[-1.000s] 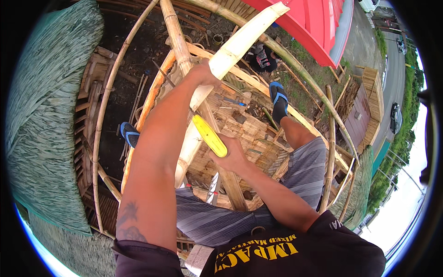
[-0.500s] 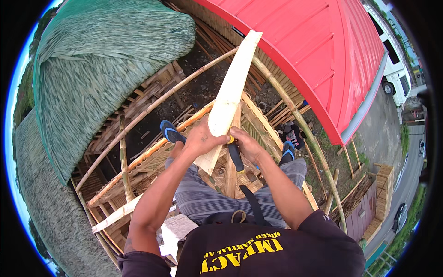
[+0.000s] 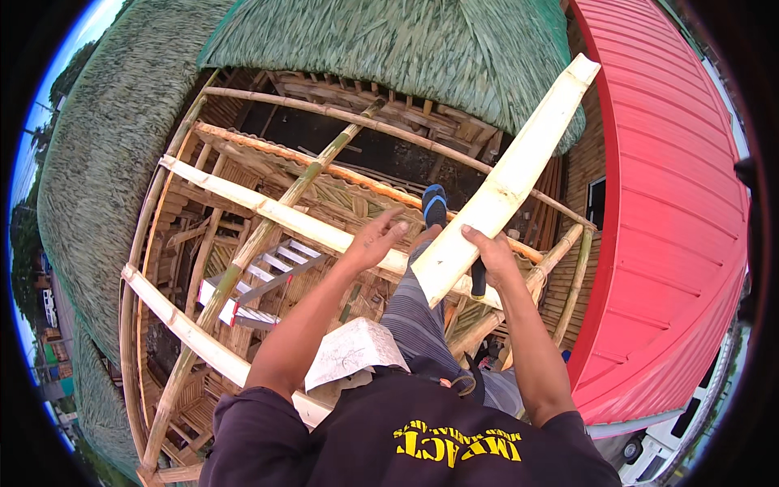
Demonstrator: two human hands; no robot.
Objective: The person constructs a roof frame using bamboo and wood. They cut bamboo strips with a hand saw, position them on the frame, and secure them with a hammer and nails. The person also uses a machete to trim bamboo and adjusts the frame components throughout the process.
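Note:
My right hand (image 3: pixel 493 258) is closed on the near part of a pale split bamboo strip (image 3: pixel 507 183), wide and slightly curved, which slants up and away to the right. Below the same hand shows the black handle (image 3: pixel 479 279) of a hand tool, also in its grip; the rest of the tool is hidden. Off to the left, my left hand (image 3: pixel 376 240) is open and holds nothing, its fingers stretched out. It hovers by another split bamboo strip (image 3: pixel 304 223) that lies across the roof frame; whether they touch, I cannot tell.
I sit high on a frame of bamboo poles (image 3: pixel 268 231) with gaps between them. An aluminium ladder (image 3: pixel 280 264) stands at left below. Thatched roofs (image 3: pixel 389 57) rise ahead and left, a red metal roof (image 3: pixel 665 243) at right. A whitish sheet-like piece (image 3: pixel 357 353) lies beside my lap.
My left hand has let go of the split bamboo strip and moved left. My right hand now holds the strip along with the tool. The view has turned left.

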